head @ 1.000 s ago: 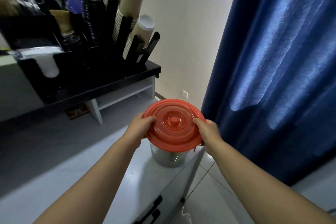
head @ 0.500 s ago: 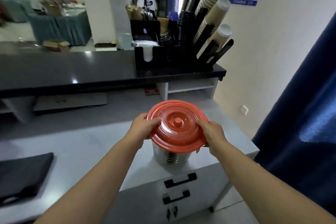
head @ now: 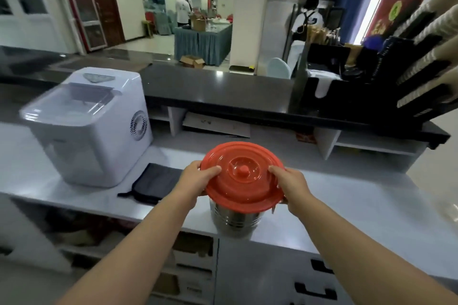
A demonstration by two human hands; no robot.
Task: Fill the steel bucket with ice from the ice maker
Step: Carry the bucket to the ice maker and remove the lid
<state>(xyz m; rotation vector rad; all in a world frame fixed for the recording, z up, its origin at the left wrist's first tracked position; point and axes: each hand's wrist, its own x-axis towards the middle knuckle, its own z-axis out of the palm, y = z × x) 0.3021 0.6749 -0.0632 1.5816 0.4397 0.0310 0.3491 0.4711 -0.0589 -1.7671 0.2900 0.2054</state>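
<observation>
A steel bucket [head: 234, 221] is at the front edge of the white counter [head: 347, 203]; whether its base rests on the counter I cannot tell. A round red lid [head: 244, 181] covers its top. My left hand [head: 197, 177] grips the lid's left rim, thumb on top. My right hand [head: 292, 187] grips the right rim the same way. The white ice maker [head: 91, 126], with its clear lid down, stands on the counter to the left, apart from the bucket.
A folded dark cloth [head: 153, 184] lies between the ice maker and the bucket. A raised black bar top [head: 223, 94] runs behind, with a black cup and lid dispenser rack [head: 386, 82] at right. Cabinet drawers [head: 314, 290] sit below the counter. People stand in the hall beyond.
My view has swung left from the blue curtain to the counter, so the ice maker and cloth now show. Both hands keep the same grip on the red lid.
</observation>
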